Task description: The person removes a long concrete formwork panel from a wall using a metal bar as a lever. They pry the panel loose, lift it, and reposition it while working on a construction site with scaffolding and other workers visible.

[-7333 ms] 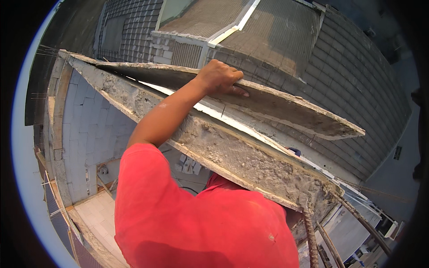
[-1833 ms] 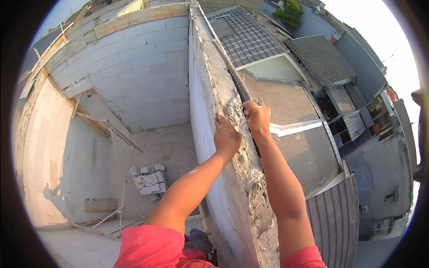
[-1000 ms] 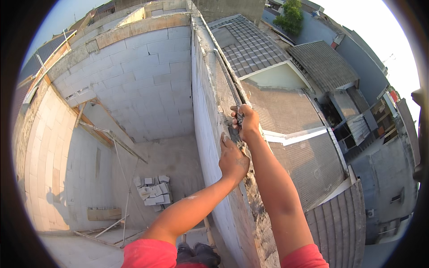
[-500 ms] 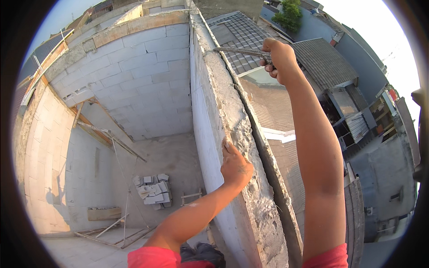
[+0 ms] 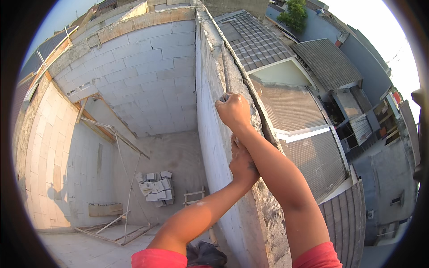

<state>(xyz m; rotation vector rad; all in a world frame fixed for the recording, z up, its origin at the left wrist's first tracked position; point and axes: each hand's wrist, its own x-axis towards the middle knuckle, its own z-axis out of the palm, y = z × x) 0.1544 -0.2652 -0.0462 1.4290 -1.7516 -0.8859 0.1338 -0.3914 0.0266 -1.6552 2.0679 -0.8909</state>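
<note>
In the head view, grey roofs (image 5: 297, 116) lie beyond a wall's rough concrete top (image 5: 277, 228). The right hand (image 5: 233, 110) is clenched round a straight, grey ribbed bar (image 5: 225, 67) along that top. The left hand (image 5: 243, 161), grip unclear, is at the wall's edge, overlapped by the right forearm (image 5: 279, 165).

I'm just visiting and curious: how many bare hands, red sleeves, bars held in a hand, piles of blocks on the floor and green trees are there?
Hands: 2
Red sleeves: 2
Held bar: 1
Block pile: 1
Green tree: 1
Total: 7
</note>
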